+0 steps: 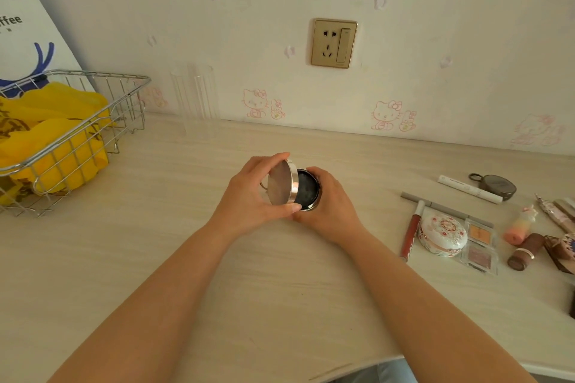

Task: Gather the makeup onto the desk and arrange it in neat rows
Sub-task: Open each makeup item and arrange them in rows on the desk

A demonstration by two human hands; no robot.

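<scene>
Spanning the whole lower view: pale wood-grain table (193, 258), set against a wall with pink cartoon-cat wallpaper. Leaning at far left: white paper bag (28, 25) with blue handles. In front of it, on the table: wire basket (93, 121) holding yellow plastic bags (59, 134). Standing at the back of the table beside the basket: clear ribbed glass tumblers (196, 96). On the wall above: gold socket plate (334, 43).

Held above table centre: round silver compact (295, 188), lid swung open and tilted left, dark inner disc showing. Left hand (249, 196) curled around the lid, thumb on its lower edge. Right hand (329, 199) cupping the base from the right, fingers wrapped behind it.

Lying loose at right on the table, not in rows: round floral compact (443, 236); touching its right side, two clear eyeshadow pans (479, 242); just left of it, red lip gloss tube (412, 233); grey pencil (441, 205) behind; white pen-shaped stick (468, 188); dark grey oval case (496, 186); orange-pink sponge (518, 227); brown lipstick (525, 252). More items cut off at right edge, not identifiable.
</scene>
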